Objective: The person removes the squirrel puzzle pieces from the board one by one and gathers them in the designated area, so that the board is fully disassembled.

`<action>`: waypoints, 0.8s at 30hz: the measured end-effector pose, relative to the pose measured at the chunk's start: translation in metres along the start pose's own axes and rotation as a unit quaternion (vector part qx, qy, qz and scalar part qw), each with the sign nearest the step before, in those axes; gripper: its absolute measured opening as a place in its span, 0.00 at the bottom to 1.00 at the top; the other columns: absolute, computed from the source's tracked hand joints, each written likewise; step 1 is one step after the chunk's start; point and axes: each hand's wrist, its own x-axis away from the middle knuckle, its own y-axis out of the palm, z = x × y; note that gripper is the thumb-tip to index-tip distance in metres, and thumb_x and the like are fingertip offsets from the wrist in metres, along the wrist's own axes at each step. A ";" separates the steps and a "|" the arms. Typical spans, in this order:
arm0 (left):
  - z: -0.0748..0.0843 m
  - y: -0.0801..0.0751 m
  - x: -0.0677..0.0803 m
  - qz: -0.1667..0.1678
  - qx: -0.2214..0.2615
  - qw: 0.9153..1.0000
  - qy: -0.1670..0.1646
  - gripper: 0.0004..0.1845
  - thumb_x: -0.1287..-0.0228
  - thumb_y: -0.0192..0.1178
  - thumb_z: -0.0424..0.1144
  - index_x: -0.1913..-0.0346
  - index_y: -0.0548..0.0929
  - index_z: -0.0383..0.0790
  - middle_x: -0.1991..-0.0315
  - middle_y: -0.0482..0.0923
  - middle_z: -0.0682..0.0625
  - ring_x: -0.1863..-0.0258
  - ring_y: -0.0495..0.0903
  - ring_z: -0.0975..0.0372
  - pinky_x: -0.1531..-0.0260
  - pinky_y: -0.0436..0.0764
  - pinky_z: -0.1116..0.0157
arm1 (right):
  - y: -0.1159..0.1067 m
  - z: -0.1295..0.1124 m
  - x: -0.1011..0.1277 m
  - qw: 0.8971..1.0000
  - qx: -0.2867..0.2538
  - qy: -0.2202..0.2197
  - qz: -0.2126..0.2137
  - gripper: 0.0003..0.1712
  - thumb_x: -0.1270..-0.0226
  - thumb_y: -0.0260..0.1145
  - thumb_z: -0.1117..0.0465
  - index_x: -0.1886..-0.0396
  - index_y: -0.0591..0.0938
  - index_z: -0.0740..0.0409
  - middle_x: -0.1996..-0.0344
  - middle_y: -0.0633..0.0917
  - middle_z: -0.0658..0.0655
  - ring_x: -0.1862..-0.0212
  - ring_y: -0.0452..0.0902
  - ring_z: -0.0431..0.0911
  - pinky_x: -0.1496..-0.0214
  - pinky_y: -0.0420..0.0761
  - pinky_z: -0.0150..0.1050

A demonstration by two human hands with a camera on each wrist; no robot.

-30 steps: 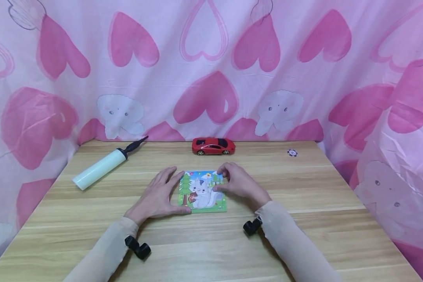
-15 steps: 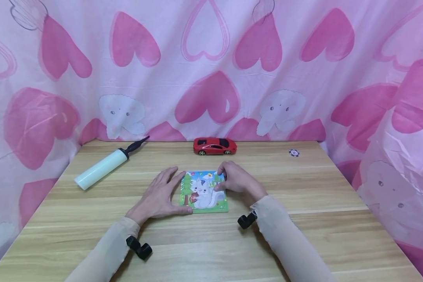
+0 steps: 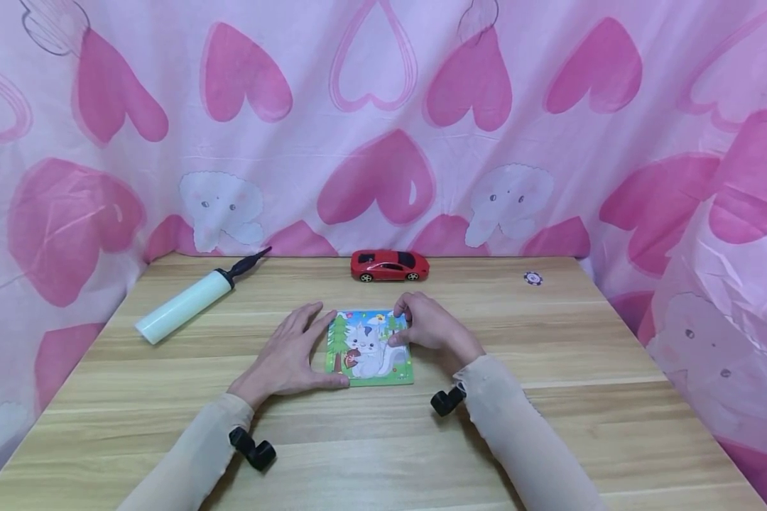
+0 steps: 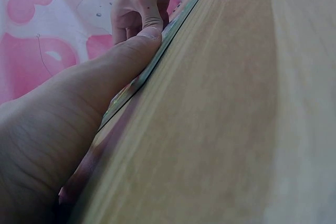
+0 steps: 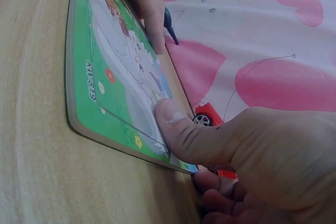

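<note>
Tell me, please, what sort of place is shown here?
Probably an indoor spot set up for recording tabletop work: a wood-grain table, a pink heart-print cloth hanging behind and beside it, and black wrist-worn devices.

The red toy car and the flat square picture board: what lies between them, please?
The head view shows mostly bare, light wooden tabletop between the red toy car and the square picture board; the right grip reaches partly in, at the right side.
</note>
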 end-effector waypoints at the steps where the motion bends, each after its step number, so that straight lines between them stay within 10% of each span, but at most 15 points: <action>1: 0.000 0.000 0.000 0.000 -0.001 1.000 0.001 0.71 0.52 0.69 0.87 0.09 0.60 0.53 0.10 0.52 0.41 0.11 0.50 0.42 0.14 0.55 0.31 | 0.000 0.001 0.000 1.000 0.002 -0.002 0.000 0.27 0.35 0.87 0.55 0.43 0.83 0.56 0.54 0.81 0.56 0.50 0.76 0.50 0.47 0.81 0.43; 24: -0.001 0.000 0.000 0.001 -0.003 1.000 0.000 0.73 0.53 0.69 0.88 0.09 0.61 0.52 0.10 0.52 0.40 0.11 0.51 0.42 0.13 0.54 0.33 | -0.001 0.005 -0.011 0.999 0.033 -0.016 -0.028 0.27 0.36 0.87 0.54 0.46 0.81 0.56 0.57 0.83 0.53 0.53 0.77 0.49 0.42 0.81 0.44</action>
